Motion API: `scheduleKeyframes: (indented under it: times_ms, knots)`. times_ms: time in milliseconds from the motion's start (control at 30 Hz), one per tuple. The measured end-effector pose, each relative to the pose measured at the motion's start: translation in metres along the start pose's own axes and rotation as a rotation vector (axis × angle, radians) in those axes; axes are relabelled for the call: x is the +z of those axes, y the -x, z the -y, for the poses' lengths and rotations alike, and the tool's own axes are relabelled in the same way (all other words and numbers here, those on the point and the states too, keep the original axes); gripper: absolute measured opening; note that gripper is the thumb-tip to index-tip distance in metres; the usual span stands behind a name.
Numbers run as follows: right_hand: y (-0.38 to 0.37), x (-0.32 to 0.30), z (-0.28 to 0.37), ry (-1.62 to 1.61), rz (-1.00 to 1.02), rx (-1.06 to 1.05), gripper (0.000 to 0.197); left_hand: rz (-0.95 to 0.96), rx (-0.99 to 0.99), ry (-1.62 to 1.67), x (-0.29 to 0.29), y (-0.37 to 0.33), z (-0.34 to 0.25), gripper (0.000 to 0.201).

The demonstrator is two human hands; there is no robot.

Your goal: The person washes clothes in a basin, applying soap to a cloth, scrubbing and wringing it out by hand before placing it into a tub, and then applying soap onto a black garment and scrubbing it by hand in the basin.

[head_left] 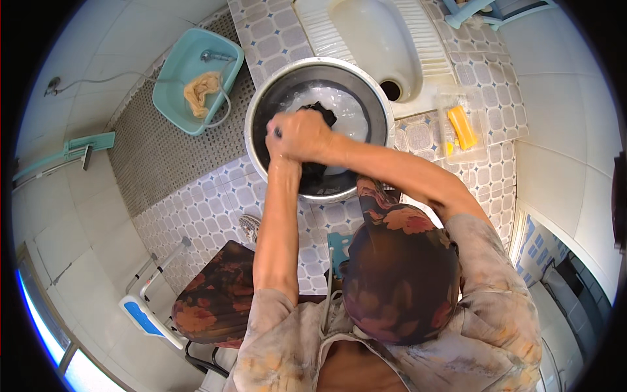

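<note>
A round metal basin (375, 124) stands on the floor in front of me, with cloudy, sudsy water (343, 104) in it. Over its left half my two hands meet, closed and pressed against each other. My left hand (278, 145) is shut on a black cloth (320, 112), which shows above and below the hands. Coming across from the right, my right hand (309, 134) is closed beside and partly over the left one, on the same wet cloth. The fingers are slightly blurred, and much of the cloth is hidden beneath them.
Beyond the basin lies a squat toilet (418, 55). Far left, a turquoise tub (171, 98) holds a beige cloth (200, 91) and a shower head (212, 56) on a hose. To the right, a yellow soap bar (462, 127) sits on a clear tray (475, 154). My knees flank the near side.
</note>
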State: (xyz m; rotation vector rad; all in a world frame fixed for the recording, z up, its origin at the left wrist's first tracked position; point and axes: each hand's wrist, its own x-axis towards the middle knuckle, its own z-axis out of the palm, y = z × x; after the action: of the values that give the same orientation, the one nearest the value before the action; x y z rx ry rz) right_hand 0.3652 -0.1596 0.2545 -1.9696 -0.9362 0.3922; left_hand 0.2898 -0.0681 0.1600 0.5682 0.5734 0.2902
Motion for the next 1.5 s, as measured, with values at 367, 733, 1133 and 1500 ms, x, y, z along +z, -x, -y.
scheduleKeyframes:
  times_ms: [367, 733, 1133, 1500]
  knots:
    - [-0.032, -0.038, -0.122, 0.120, -0.007, 0.372, 0.039, -0.483, 0.044, -0.156, 0.117, 0.014, -0.038, 0.015]
    - [-0.057, -0.161, 0.020, -1.112, -0.027, 0.030, 0.025, -0.267, 0.416, -0.224, 0.204, 0.094, -0.185, 0.020]
    - [0.012, -0.080, -0.112, 0.186, 0.403, 0.128, 0.033, -0.121, -0.021, -1.117, 0.063, 0.066, 0.007, 0.023]
    - [0.007, 0.017, -0.125, -0.151, 0.096, 0.140, 0.052, -0.550, -0.100, -0.760, 0.041, 0.047, 0.018, 0.075]
